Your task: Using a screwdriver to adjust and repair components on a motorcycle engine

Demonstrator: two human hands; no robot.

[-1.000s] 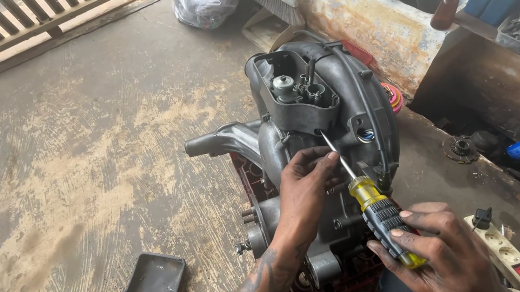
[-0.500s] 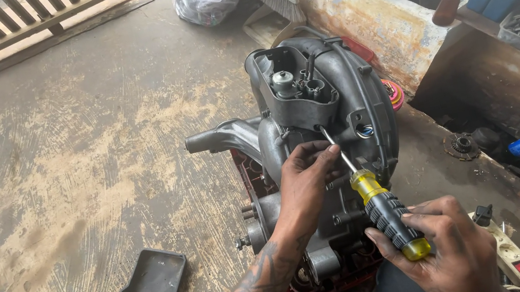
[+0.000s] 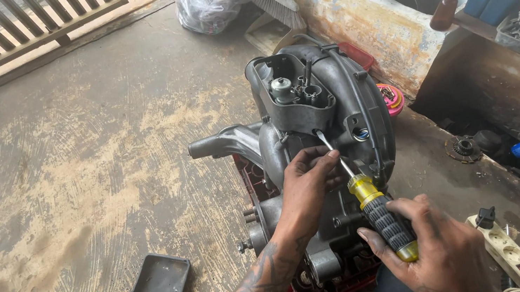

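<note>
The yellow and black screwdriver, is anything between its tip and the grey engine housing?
Nothing visible: the yellow and black screwdriver reaches the grey engine housing unobstructed; the left hand only steadies its shaft beside it.

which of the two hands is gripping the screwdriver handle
The right hand grips the yellow-and-black screwdriver; the left hand only pinches its metal shaft against the grey engine.

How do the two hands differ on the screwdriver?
The left hand pinches the bare metal shaft near the tip, resting against the engine; the right hand wraps the black and yellow handle, clear of the engine. Left reaches farther forward; right sits lower, nearer the camera. Both hold one screwdriver.
</note>
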